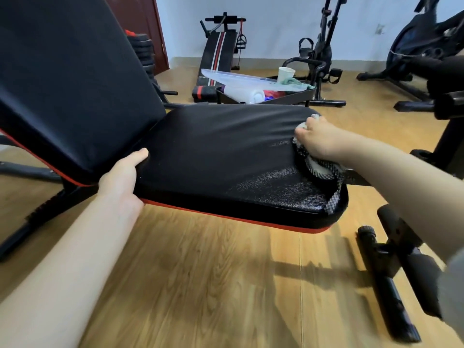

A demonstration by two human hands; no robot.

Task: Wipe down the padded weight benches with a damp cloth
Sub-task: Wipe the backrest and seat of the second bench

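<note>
cloth (320,169) clutched under right hand (319,139), on seat pad (213,151) end, left hand (120,177) gripping opposite edge

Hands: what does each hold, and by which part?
Right hand grips the cloth at its bunched upper end; left hand holds the seat pad at its near-left corner.

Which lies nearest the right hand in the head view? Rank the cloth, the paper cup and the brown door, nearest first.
1. Cloth, gripped by the right hand, on the seat pad.
2. Paper cup, beyond the pad, mid-room.
3. Brown door, far back left.
</note>
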